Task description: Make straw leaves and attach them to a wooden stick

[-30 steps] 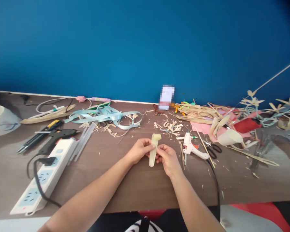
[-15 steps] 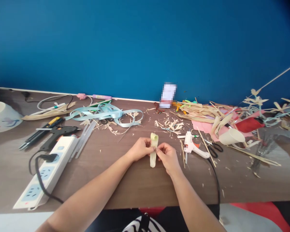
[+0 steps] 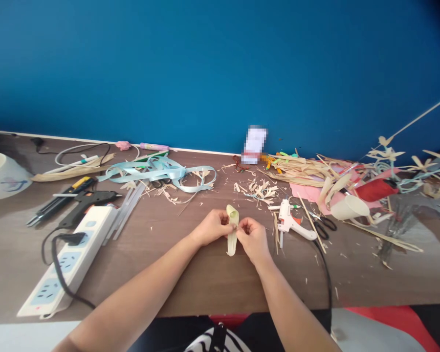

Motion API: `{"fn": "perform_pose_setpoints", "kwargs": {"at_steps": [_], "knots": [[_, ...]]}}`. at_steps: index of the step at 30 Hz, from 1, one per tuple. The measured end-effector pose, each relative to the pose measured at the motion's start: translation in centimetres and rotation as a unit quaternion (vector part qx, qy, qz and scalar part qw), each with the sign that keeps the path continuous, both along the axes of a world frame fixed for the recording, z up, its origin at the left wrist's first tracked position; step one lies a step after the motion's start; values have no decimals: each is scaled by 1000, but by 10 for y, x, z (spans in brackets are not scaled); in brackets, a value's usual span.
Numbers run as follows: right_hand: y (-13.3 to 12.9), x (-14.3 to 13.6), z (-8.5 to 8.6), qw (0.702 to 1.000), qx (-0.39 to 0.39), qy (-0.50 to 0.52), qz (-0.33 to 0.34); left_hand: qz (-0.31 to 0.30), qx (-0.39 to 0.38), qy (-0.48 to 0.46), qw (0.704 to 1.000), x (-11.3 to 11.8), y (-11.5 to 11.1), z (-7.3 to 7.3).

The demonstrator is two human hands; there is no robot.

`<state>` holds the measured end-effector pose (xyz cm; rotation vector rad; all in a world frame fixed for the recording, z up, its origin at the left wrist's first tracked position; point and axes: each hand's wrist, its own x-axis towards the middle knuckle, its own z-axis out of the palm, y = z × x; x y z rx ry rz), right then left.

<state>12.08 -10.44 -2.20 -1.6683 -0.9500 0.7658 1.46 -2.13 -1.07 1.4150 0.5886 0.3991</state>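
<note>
Between my hands is a pale yellow-green strip [image 3: 232, 242], like dried husk, its upper end curled into a loop and its lower end hanging toward the table. My left hand [image 3: 213, 228] pinches it from the left side, near the middle. From the right, my right hand [image 3: 253, 238] pinches the same part, fingertips almost meeting the left ones. A white glue gun [image 3: 291, 222] lies just right of my right hand, with black-handled scissors [image 3: 324, 227] beyond it. Husk scraps [image 3: 260, 189] are scattered ahead of my hands.
On the left lie a white power strip [image 3: 68, 264], a black glue gun [image 3: 91, 200], clear glue sticks [image 3: 128, 210] and light blue ribbon [image 3: 154, 171]. Husk strips [image 3: 300, 168], pink paper [image 3: 304, 191] and a white cup [image 3: 349, 208] crowd the right. A blue wall [image 3: 205, 73] stands behind.
The strip's upper loop has turned and tilted slightly left, showing more of its open curl. Both hands keep their pinch in nearly the same place.
</note>
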Motion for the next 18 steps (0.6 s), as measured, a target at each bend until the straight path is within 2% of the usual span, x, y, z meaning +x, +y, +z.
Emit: {"fn": "perform_pose_setpoints", "kwargs": {"at_steps": [9, 11, 14, 16, 18], "knots": [[0, -5, 0, 999, 10, -19, -24, 10, 67, 12, 998, 0, 1, -10], [-1, -6, -3, 999, 28, 20, -15, 20, 61, 5, 998, 0, 1, -9], [-1, -5, -1, 986, 96, 134, 32, 47, 4, 1, 999, 1, 1, -6], [-4, -2, 9, 962, 161, 207, 69, 59, -39, 3, 998, 2, 2, -6], [-11, 4, 28, 936, 218, 259, 100, 72, -65, 7, 995, 4, 3, -7]]}}
